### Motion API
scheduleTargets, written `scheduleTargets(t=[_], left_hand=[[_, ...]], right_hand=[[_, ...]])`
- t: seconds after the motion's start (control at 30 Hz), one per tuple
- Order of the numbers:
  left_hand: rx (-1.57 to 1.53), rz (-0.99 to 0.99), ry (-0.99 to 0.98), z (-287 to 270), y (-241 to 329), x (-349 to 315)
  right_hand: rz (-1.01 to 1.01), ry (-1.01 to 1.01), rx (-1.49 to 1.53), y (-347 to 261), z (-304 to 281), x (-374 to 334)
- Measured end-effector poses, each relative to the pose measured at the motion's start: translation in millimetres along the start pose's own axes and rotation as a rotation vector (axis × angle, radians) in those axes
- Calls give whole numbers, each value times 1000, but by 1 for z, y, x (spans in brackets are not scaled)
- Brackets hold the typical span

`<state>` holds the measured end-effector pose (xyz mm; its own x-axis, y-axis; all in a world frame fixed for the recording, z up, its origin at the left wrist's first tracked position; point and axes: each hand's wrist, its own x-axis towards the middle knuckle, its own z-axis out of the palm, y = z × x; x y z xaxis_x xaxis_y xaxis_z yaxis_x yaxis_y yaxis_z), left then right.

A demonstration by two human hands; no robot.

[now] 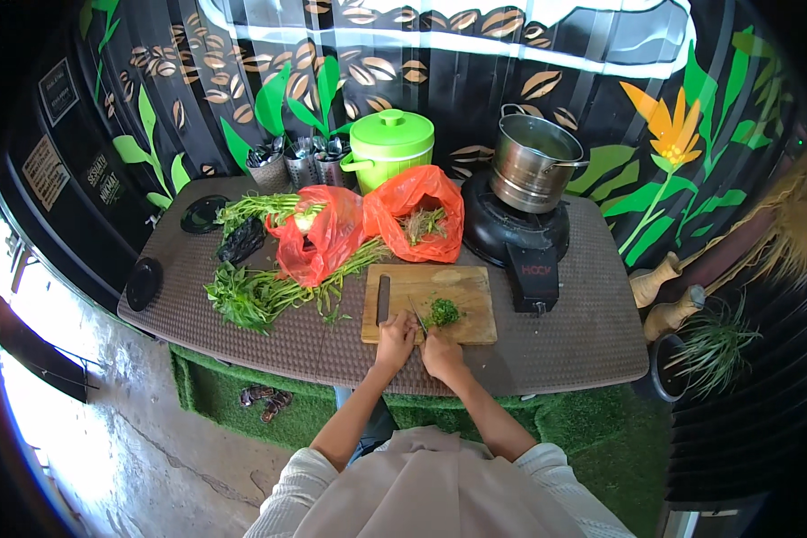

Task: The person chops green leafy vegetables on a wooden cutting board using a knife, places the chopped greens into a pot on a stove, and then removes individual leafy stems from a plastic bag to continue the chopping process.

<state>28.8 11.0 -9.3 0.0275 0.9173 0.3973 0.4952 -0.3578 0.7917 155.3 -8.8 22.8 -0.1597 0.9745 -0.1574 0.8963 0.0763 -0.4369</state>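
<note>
Herbs (pixel 443 312), small chopped green pile on cutting board (pixel 466 285), just ahead-right of right hand (pixel 440 353); right hand closed on knife (pixel 419 318), blade angling up-left. Left hand (pixel 394 342) fingers curled down on board, just left of blade, slightly farther from pile

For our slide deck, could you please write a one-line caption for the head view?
Both hands, left hand and right hand, at a wooden cutting board with chopped greens.
</note>
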Motion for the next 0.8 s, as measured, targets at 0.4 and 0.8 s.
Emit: scheduleTargets(t=[0.4,0.8], left_hand=[[46,-155,42,-3,-13,-7],[210,-62,5,-4,-10,-10]], right_hand=[[-13,-31,14,3,10,5],[-10,-57,29,1,5,9]])
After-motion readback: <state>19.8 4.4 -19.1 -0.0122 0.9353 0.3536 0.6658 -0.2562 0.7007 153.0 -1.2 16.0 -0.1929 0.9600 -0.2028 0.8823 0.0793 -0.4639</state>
